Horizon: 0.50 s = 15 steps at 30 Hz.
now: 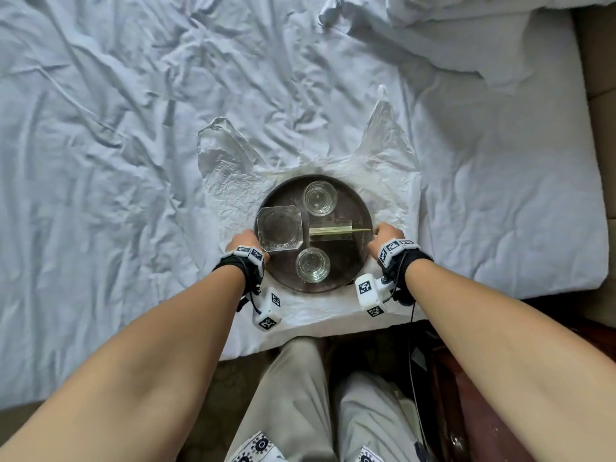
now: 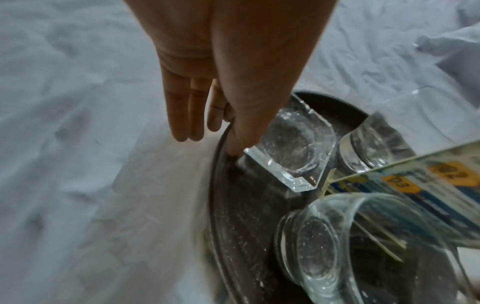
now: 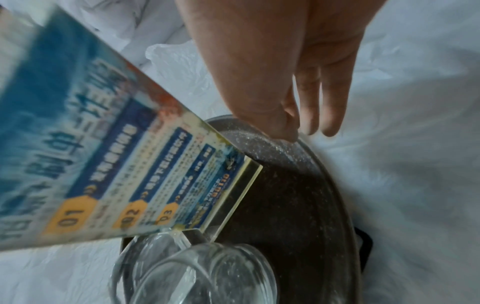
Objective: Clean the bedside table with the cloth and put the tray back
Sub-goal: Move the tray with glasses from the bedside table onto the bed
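A round dark tray [image 1: 353, 208] lies on a crumpled clear plastic bag [image 1: 230, 175] on the bed. On it stand a square glass ashtray [image 1: 280, 228], two glass tumblers [image 1: 319, 198] [image 1: 312, 265] and a clear card stand [image 1: 330, 231]. My left hand [image 1: 245, 243] pinches the tray's left rim, thumb inside beside the ashtray [image 2: 293, 148], the outer fingers hanging straight outside. My right hand [image 1: 386, 233] pinches the right rim [image 3: 298, 205] the same way, close to the printed blue card [image 3: 116, 160]. No cloth is in view.
Wrinkled white sheets [image 1: 133, 161] cover the bed all around, with bunched bedding [image 1: 483, 35] at the far right. The mattress edge runs just below the tray. Dark wooden furniture [image 1: 466, 395] stands low on the right, beside my legs.
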{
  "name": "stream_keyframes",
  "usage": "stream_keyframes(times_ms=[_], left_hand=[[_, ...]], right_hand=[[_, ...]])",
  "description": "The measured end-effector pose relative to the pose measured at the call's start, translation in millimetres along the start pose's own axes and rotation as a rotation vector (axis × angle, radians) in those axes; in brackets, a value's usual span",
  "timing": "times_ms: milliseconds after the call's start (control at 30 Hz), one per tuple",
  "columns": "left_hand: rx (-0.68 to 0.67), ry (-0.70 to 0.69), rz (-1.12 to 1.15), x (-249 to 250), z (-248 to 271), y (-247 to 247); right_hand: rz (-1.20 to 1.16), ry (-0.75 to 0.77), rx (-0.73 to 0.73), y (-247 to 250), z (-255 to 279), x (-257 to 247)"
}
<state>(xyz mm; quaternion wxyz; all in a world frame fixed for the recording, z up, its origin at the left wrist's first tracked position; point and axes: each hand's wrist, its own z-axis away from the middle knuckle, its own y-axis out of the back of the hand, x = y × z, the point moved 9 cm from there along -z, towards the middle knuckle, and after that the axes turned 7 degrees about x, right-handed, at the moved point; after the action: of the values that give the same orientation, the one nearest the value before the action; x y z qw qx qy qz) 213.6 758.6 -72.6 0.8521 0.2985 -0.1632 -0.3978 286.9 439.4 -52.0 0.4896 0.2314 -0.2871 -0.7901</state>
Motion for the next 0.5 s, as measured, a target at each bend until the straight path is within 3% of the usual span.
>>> stream_keyframes(times_ms=[233, 500], left_hand=[[0.022, -0.264, -0.168, 43.1, 46.4, 32.7], [0.053, -0.541, -0.335, 114.7, 124.5, 37.2]], right_hand=[[0.048, 0.181, 0.002, 32.6, 45.9, -8.4], [0.096, 0.26, 0.053, 70.0, 100.6, 40.5]])
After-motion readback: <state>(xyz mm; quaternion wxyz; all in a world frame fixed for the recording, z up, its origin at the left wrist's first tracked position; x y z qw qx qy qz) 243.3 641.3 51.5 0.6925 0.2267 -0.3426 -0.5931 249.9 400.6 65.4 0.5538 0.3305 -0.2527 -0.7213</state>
